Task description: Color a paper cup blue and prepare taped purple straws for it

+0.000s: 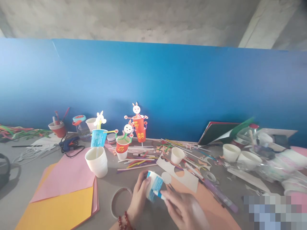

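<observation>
Head view: a person leans both hands into one small job above the grey bench [105,201], and the step in hand looks to be colouring a small white paper cup [154,183] blue. The cup is tilted between the hands, near the front of the bench, just beyond a pale, ring-shaped roll [112,200]. The left hand [139,194] has its grip pinching the cup's side, thumb towards the viewer. The right hand [182,204] has its grip closed around a slim blue-and-white marker [159,195], the near end of which meets or almost meets the cup wall; blur hides the exact contact. Streaky blue covers part of the wall, while a white band shows beside the left thumb, so the colouring seems only partly done.

As a judgement, the next move calls for a steady left pinch, a small turn of the cup to present bare white, and light, even strokes. Squeezing too hard could dent the thin wall; fingers on fresh ink might smear it.
</observation>
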`<state>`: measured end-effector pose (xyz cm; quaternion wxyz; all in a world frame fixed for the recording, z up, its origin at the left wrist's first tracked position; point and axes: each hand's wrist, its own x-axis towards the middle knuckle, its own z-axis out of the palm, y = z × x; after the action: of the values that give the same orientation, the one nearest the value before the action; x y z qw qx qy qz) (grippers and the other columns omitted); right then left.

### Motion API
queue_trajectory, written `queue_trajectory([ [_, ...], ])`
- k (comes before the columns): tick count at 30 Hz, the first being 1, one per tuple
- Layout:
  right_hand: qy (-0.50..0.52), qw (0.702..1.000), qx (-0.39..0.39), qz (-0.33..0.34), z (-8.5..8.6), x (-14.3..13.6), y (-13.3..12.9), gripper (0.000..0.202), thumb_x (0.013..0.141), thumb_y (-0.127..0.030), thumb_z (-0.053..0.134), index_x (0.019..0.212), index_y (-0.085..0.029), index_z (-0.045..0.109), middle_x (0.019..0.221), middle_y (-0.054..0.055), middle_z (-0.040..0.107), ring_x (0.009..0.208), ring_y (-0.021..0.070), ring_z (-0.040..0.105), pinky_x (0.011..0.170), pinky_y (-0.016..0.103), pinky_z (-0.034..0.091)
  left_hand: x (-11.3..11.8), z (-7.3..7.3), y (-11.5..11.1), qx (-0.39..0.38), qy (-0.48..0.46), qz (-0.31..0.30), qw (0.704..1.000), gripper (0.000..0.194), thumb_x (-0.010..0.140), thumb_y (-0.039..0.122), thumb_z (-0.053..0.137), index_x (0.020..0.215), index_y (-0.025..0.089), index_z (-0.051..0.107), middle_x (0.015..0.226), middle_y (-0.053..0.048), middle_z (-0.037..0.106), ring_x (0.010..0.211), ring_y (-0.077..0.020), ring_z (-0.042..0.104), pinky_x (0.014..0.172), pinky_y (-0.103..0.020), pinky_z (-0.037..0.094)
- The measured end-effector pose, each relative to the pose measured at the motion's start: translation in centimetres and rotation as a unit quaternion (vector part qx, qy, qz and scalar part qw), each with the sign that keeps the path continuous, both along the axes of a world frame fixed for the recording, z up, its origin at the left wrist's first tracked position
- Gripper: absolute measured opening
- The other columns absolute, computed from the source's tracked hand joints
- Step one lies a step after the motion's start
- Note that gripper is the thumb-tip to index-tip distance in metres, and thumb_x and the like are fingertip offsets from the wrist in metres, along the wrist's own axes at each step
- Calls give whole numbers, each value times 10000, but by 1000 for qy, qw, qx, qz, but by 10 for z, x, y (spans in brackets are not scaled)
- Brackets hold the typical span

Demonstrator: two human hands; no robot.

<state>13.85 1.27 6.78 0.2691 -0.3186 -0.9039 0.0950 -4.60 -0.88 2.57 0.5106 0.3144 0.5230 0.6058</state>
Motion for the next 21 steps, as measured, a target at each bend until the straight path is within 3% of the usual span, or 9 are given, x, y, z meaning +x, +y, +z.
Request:
queue_trajectory([
  [4,0,999,2,-52,6,0,8,289,1010,-259,360,1048,-256,647,699,7,727,559,158,688,520,206,471,1,2,0,-2,21,2,1000,360,825,530,590,1015,225,601,931,-28,682,890,-236,605,788,-303,471],
  [10,-99,995,15,19,2,0,-4,242,970,-231,399,1020,-273,632,669,-21,700,511,160,655,476,229,406,2,-2,0,6,23,-3,1000,373,819,515,598,1039,214,580,915,-28,670,816,-213,592,721,-290,482],
  [15,-53,997,-7,-49,12,1,4,280,1004,-237,343,1008,-252,623,666,-9,688,531,147,650,492,216,404,2,0,-1,10,50,1,999,346,832,482,585,1045,209,589,973,-48,676,892,-237,602,776,-305,484],
  [21,-150,987,23,48,15,-4,-14,169,898,-195,498,845,-286,630,597,-49,684,457,143,625,436,235,360,1,-2,0,10,53,8,999,346,835,491,581,1043,215,595,938,-34,661,860,-228,594,758,-298,486],
])
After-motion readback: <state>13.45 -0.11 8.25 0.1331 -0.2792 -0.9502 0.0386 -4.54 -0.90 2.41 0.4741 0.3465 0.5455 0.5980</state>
